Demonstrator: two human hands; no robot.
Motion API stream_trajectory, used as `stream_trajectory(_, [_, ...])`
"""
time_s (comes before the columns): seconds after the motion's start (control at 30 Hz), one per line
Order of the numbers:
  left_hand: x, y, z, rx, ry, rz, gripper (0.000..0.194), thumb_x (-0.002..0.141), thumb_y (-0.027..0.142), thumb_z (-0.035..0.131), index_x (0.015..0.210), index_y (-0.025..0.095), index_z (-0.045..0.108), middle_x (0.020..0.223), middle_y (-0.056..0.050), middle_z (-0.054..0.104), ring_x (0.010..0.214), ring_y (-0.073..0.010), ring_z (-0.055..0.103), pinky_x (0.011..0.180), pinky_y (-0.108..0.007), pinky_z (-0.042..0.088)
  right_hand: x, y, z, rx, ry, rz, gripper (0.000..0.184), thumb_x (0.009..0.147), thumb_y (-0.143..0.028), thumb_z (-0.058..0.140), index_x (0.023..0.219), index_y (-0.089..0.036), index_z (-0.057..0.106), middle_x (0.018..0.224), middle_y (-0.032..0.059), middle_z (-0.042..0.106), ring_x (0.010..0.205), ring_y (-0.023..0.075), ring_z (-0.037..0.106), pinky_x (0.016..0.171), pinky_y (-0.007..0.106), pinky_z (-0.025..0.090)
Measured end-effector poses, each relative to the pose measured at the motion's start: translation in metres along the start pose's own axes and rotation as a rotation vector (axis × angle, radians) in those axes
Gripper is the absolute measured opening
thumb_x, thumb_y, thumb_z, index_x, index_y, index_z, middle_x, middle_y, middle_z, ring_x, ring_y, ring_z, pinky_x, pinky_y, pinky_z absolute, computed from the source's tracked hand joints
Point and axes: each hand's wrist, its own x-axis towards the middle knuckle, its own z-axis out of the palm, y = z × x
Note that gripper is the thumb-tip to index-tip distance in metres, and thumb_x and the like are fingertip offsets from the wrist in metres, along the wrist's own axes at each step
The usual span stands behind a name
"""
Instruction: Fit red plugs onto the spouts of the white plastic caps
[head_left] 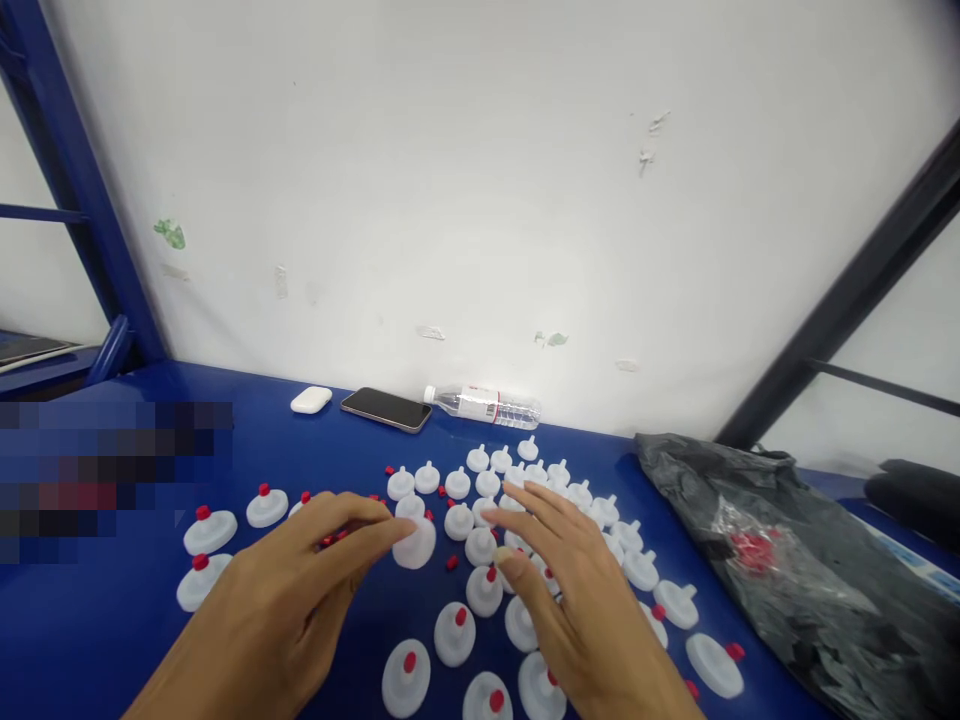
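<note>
My left hand [300, 580] is pinched, with its thumb and index fingertips at the left edge of a white round nozzle cap [415, 545]. A red tip [430, 515] shows at the cap's top edge. My right hand [574, 585] has its fingers apart and holds nothing; it hovers over a crowd of similar white caps, hiding some of them. Several of these, like the cap [454, 634] in front, carry red tips on their spouts. Others, such as the cap [427, 478] farther back, have bare white spouts. Small loose red tips [452, 563] lie among them.
On the blue table [247, 430], a white case [311, 400], a phone [385, 409] and a lying clear bottle [484, 405] line the wall. At the right lies a dark plastic bag [825, 600], with a clear bag of red pieces [755, 550] on it.
</note>
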Motion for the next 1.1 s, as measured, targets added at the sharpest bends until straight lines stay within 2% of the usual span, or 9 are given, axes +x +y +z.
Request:
stream_trajectory(0.2, [-0.014, -0.005, 0.015, 0.225, -0.459, -0.097, 0.064, 0.088, -0.007, 0.035, 0.115, 0.035, 0.073, 0.107, 0.0, 0.075, 0.102, -0.0207, 0.069, 0.068, -0.023, 0.057, -0.004, -0.002, 0.016, 0.056, -0.105, 0.012, 0.045, 0.113, -0.039, 0.033, 0.114, -0.031, 0.077, 0.124, 0.0014, 0.078, 0.132, 0.0407, 0.064, 0.106, 0.081, 0.049])
stream_trajectory(0.3, [-0.019, -0.012, 0.02, 0.233, -0.377, -0.106, 0.05, 0.101, 0.008, 0.038, 0.132, 0.036, 0.066, 0.116, -0.001, 0.073, 0.106, -0.0226, 0.068, 0.073, -0.028, 0.06, -0.003, -0.004, 0.018, 0.105, -0.127, 0.022, 0.041, 0.113, -0.036, 0.033, 0.114, -0.03, 0.074, 0.122, 0.0018, 0.078, 0.129, 0.0386, 0.066, 0.109, 0.083, 0.043])
stream_trajectory(0.4, [-0.024, -0.025, 0.021, 0.292, -0.298, -0.138, 0.038, 0.106, 0.022, 0.038, 0.121, 0.032, 0.071, 0.109, -0.003, 0.072, 0.098, -0.0242, 0.067, 0.069, -0.032, 0.058, -0.001, -0.005, 0.015, 0.146, -0.043, 0.03, 0.032, 0.112, -0.031, 0.038, 0.114, -0.031, 0.071, 0.121, 0.0012, 0.078, 0.121, 0.0335, 0.07, 0.11, 0.079, 0.044])
stream_trajectory(0.5, [-0.025, -0.033, 0.019, 0.391, -0.414, -0.236, 0.034, 0.104, 0.025, 0.043, 0.107, 0.029, 0.077, 0.104, -0.005, 0.071, 0.098, -0.0259, 0.066, 0.067, -0.033, 0.056, 0.001, -0.007, 0.008, 0.147, 0.068, 0.057, 0.017, 0.107, -0.03, 0.054, 0.116, -0.034, 0.068, 0.121, -0.0006, 0.077, 0.115, 0.0296, 0.072, 0.11, 0.07, 0.049])
stream_trajectory(0.6, [-0.021, -0.032, 0.02, 0.429, -0.51, -0.307, 0.034, 0.102, 0.022, 0.046, 0.111, 0.029, 0.077, 0.108, -0.007, 0.071, 0.105, -0.0295, 0.067, 0.066, -0.035, 0.058, 0.002, -0.008, 0.002, 0.179, 0.116, 0.066, 0.018, 0.101, -0.03, 0.067, 0.117, -0.037, 0.064, 0.118, -0.0037, 0.074, 0.109, 0.0241, 0.073, 0.094, 0.046, 0.062])
stream_trajectory(0.7, [-0.015, -0.029, 0.021, 0.402, -0.554, -0.31, 0.035, 0.102, 0.018, 0.045, 0.109, 0.028, 0.078, 0.109, -0.008, 0.072, 0.109, -0.0332, 0.066, 0.075, -0.043, 0.061, 0.004, -0.008, 0.0, 0.258, 0.075, 0.052, 0.021, 0.1, -0.023, 0.065, 0.115, -0.036, 0.06, 0.115, -0.0049, 0.07, 0.103, 0.0165, 0.073, 0.079, 0.027, 0.062])
stream_trajectory(0.8, [-0.009, -0.03, 0.02, 0.357, -0.603, -0.303, 0.037, 0.101, 0.014, 0.044, 0.101, 0.025, 0.079, 0.106, -0.008, 0.073, 0.105, -0.0336, 0.068, 0.088, -0.053, 0.061, 0.004, -0.01, 0.001, 0.308, 0.052, 0.075, 0.02, 0.102, -0.019, 0.058, 0.114, -0.036, 0.058, 0.114, -0.0041, 0.067, 0.102, 0.0145, 0.072, 0.074, 0.023, 0.059])
stream_trajectory(0.97, [-0.011, -0.031, 0.018, 0.303, -0.525, -0.268, 0.038, 0.104, 0.021, 0.039, 0.107, 0.022, 0.077, 0.11, -0.01, 0.075, 0.103, -0.0332, 0.071, 0.092, -0.056, 0.06, 0.001, -0.019, 0.003, 0.347, -0.036, 0.024, 0.027, 0.104, -0.018, 0.049, 0.121, -0.038, 0.056, 0.118, -0.0052, 0.068, 0.111, 0.0149, 0.068, 0.092, 0.028, 0.056])
stream_trajectory(1.1, [-0.013, -0.019, 0.016, 0.135, -0.188, -0.169, 0.03, 0.109, 0.041, 0.042, 0.116, 0.031, 0.069, 0.106, 0.001, 0.077, 0.092, -0.0205, 0.075, 0.082, -0.033, 0.061, -0.002, -0.028, -0.001, 0.394, -0.111, 0.104, 0.038, 0.1, -0.022, 0.057, 0.129, -0.045, 0.054, 0.122, -0.0081, 0.069, 0.113, 0.0158, 0.068, 0.095, 0.03, 0.057])
